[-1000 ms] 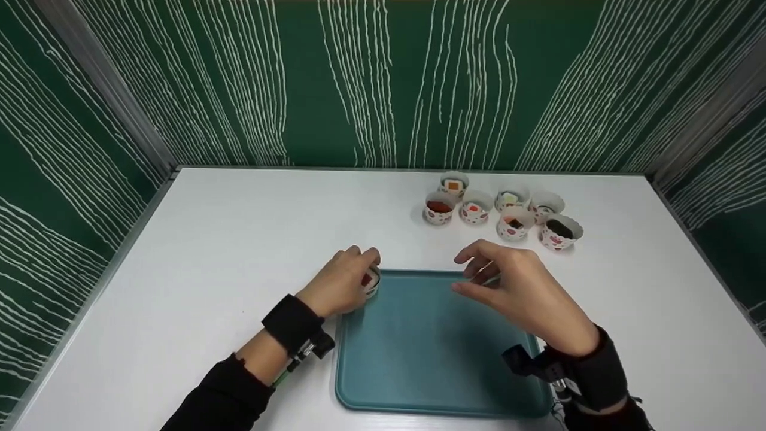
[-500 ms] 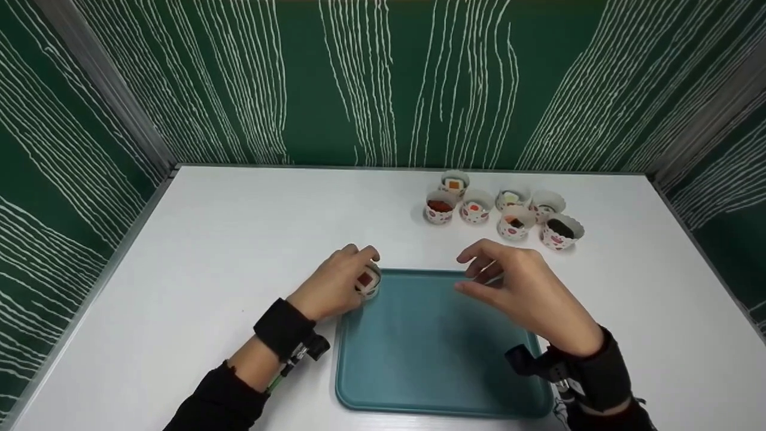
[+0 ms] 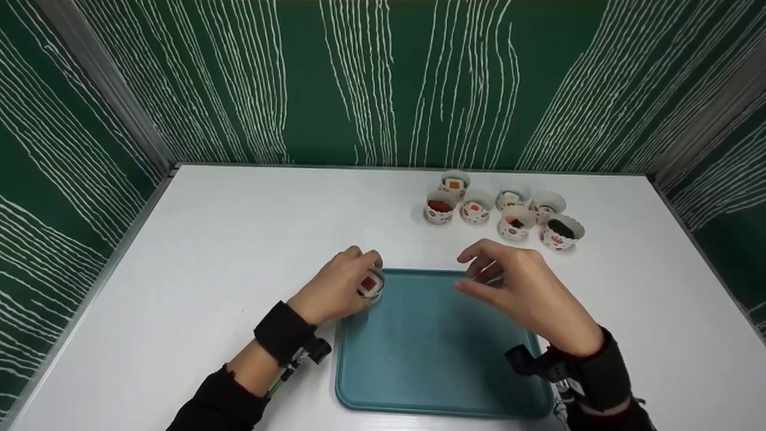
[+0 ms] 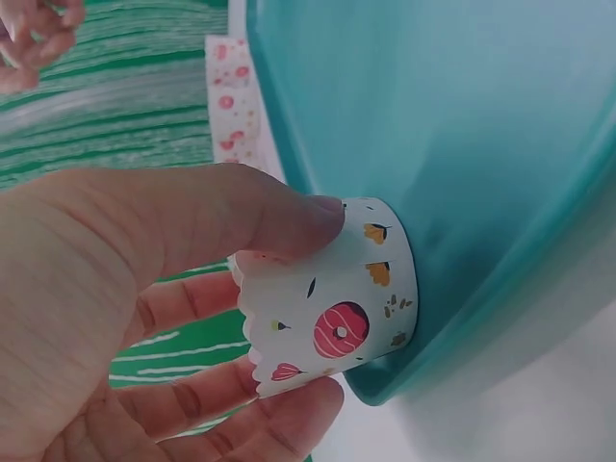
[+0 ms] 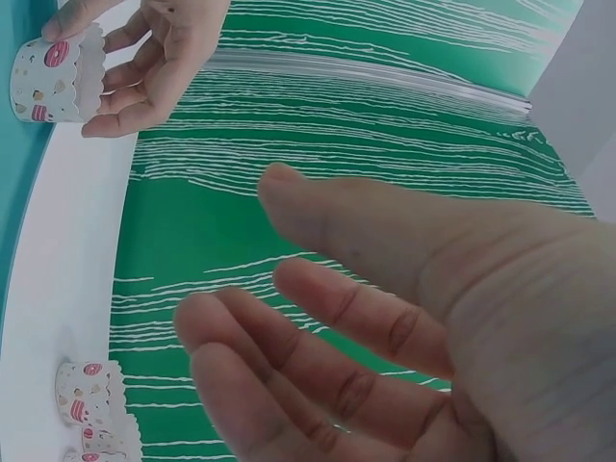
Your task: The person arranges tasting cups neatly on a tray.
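Note:
At the far left corner of the teal tray (image 3: 431, 347), my left hand (image 3: 332, 290) grips a paper baking cup (image 4: 337, 313) between thumb and fingers. Printed doughnuts cover the cup's white side, and its rim is scalloped. Inside it, the head view shows a white piece with a dark red square. The cup's base meets the tray just inside the raised edge in the left wrist view. My right hand (image 3: 517, 284) hovers over the tray's far right part, fingers bent loosely, holding nothing. In the right wrist view a gap shows between its thumb and fingers.
Several similar baking cups stand in a cluster at the back right, among them one with a red-brown filling (image 3: 439, 216) and one with a dark filling (image 3: 558, 241). Green walls with white lines (image 3: 335, 90) enclose the white table (image 3: 269, 209).
The left hand has shifted slightly left, then back right with the cup, whose contents now show more in the head view. The right hand has stayed almost still.

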{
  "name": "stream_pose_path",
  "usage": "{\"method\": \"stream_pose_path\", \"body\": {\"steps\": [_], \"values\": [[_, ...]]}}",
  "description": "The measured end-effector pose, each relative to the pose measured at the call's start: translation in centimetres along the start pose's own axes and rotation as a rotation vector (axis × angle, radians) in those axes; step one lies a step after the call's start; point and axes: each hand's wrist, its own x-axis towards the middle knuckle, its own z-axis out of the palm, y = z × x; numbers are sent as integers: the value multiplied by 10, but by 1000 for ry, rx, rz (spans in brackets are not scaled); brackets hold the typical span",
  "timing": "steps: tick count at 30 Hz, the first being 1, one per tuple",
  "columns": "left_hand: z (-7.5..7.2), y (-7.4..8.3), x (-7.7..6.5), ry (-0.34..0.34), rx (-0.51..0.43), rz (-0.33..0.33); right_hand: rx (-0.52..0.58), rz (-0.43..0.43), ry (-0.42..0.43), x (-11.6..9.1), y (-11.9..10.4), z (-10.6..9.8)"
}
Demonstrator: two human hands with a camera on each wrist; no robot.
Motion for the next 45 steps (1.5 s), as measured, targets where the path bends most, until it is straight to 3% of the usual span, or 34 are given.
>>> {"method": "stream_pose_path", "body": {"steps": [7, 16, 24, 35, 45], "values": [[-7, 2, -6, 13, -11, -52, 3, 0, -3, 3, -1, 1], [-25, 27, -17, 247, -33, -137, -16, 28, -1, 8, 2, 4], [-32, 42, -32, 370, -2, -138, -2, 36, 19, 11, 11, 11], [-37, 48, -40, 387, 62, -128, -24, 60, 28, 16, 23, 17], [-38, 51, -35, 369, 101, -95, -78, 62, 85, 24, 33, 21]]}}
